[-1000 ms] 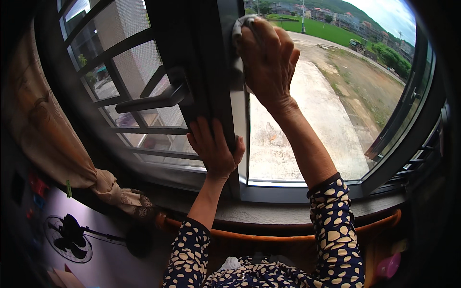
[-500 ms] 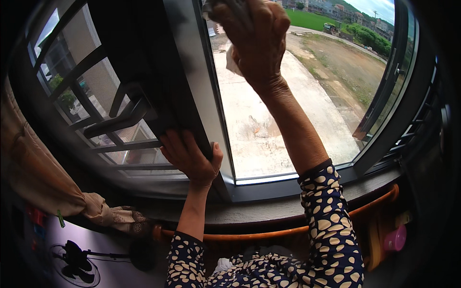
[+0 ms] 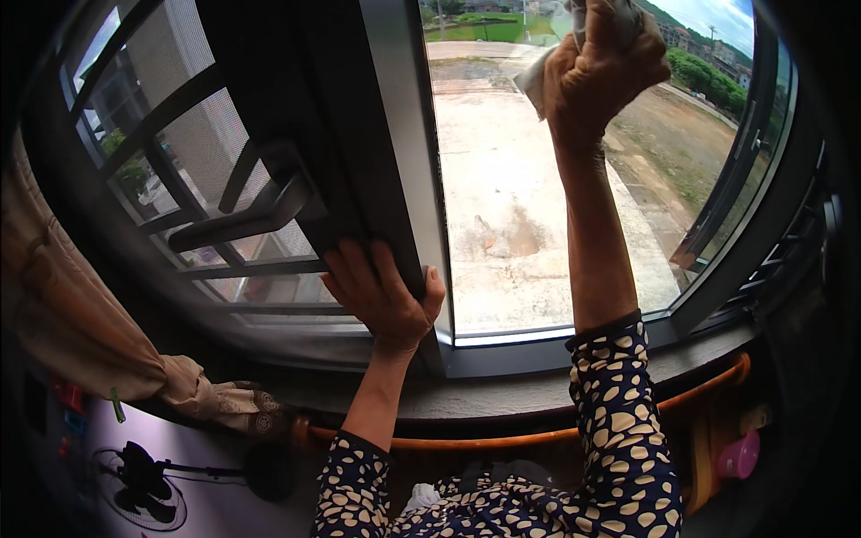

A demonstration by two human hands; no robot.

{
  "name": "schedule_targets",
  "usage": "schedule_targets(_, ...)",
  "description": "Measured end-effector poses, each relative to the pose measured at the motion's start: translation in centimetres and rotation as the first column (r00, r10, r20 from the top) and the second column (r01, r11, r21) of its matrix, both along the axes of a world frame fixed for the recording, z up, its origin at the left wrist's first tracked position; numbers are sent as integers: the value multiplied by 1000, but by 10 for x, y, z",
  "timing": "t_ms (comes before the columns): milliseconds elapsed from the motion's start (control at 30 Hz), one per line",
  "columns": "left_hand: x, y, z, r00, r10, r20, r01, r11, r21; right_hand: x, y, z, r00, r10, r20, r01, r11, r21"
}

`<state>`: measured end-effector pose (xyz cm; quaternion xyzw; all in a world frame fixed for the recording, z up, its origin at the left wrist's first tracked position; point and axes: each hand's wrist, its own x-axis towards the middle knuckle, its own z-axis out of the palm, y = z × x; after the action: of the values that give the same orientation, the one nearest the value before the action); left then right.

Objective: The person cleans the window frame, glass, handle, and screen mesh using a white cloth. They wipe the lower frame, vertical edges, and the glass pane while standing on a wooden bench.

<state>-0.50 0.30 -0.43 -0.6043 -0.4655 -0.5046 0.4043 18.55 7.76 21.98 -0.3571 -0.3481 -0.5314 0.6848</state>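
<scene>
Cloth point(image 3: 534, 87), bunched, corner pointing down, long axis unclear

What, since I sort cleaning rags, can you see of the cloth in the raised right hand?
The cloth looks like soft fabric, pale grey and crumpled. It is bunched in the right hand, which hides much of it, near the picture's top edge. A loose corner sticks out at the fist's left, pointing downward. Whether it touches anything else cannot be told.

Right arm point(image 3: 601, 238) is stretched way up, right hand point(image 3: 603, 81) curled into a grip. Left hand point(image 3: 386, 298) sits much lower, fingers point(image 3: 386, 260) pointing up, thumb point(image 3: 435, 291) sticking out sideways.
</scene>
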Motion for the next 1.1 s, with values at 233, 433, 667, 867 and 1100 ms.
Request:
schedule_targets(233, 0, -5, 8, 999, 21, -26, -20, 999, 32, -64, -30, 8, 707, 652, 275, -625, 758, -187)
schedule_targets(433, -11, -5, -1, 1000, 12, 17, -12, 1000, -1, -105, -20, -44, 493, 856, 157, -848, 513, -132)
schedule_targets(667, -5, -7, 3, 975, -192, 115, 182, 979, 89, -91, -74, -142, 170, 978, -120, -909, 109, -403)
schedule_targets(867, -10, 1, -6, 957, -215, 194, 197, 974, 109, -96, -87, -144, 486, 869, 90, -736, 463, -495)
schedule_targets(1100, -4, -5, 0, 960, -182, 211, 179, 983, 32, -103, -78, -60, 688, 679, 256, -578, 726, -373)
